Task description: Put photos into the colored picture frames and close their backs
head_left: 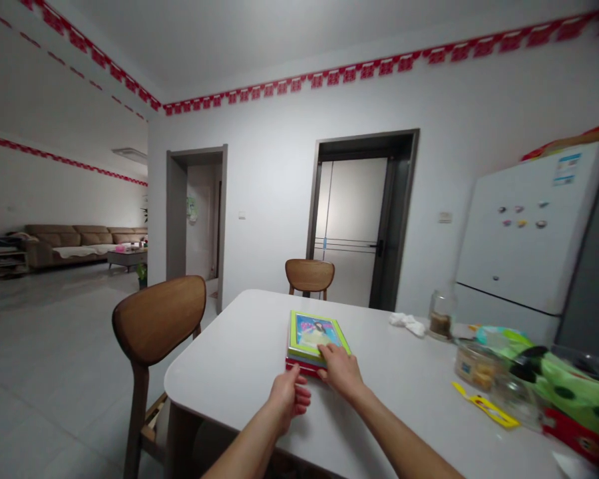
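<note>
The right hand (pixel 343 374) lies with its fingers (pixel 331 356) over the near edge of a green-bordered book (pixel 315 336), touching it, though whether they grip cannot be told. The left hand (pixel 288 399) curls loosely just beside the stack's near corner. The book sits on a red book (pixel 302 368), mid-frame on the white surface (pixel 239 332).
</note>
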Motion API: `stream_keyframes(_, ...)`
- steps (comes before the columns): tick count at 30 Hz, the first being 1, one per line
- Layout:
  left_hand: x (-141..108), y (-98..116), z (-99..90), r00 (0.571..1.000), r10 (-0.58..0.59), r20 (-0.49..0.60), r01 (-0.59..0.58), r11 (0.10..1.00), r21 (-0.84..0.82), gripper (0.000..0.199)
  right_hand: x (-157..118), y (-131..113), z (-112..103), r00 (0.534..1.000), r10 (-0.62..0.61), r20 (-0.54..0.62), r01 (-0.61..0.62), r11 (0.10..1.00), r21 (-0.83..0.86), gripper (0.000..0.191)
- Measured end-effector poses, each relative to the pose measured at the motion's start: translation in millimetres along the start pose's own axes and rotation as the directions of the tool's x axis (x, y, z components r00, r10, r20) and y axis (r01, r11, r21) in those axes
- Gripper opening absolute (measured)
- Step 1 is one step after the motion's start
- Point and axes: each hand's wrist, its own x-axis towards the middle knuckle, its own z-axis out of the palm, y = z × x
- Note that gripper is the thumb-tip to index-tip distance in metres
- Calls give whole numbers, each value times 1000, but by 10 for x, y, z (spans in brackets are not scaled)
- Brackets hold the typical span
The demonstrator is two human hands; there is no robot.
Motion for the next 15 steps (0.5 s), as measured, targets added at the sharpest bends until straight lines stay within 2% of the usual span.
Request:
stream_keyframes(3,70,-183,-24,999,19,-51,-22,998,-51,42,-88,-30,4,996,-90,25,92,992,-90,26)
stream_keyframes(6,105,-237,21,995,82,-56,-88,988,-130,39,-296,-161,-37,983,-172,62,178,975,-131,21)
stream_keyframes(8,76,-231,78,983,170,-67,-180,965,-190,39,-484,-246,-93,973,-215,78,222,970,-103,20)
stream_keyframes(10,-23,-213,146,962,252,-103,-270,934,-233,37,-672,-293,-193,972,-222,74,221,975,24,21)
stream_keyframes(12,-207,-189,213,933,338,-126,-357,915,-186,33,-829,-296,-339,991,-125,46,110,964,241,30)
stream_keyframes(13,-325,-175,244,912,395,-114,-407,905,-125,30,-895,-286,-423,999,-30,34,15,930,367,38)
stream_keyframes(14,-454,-161,272,883,464,-76,-467,883,-35,29,-954,-272,-507,995,93,38,-99,864,494,46)
stream_keyframes(15,-585,-150,297,842,539,-15,-537,841,60,29,-1011,-257,-586,975,214,60,-205,759,618,53)
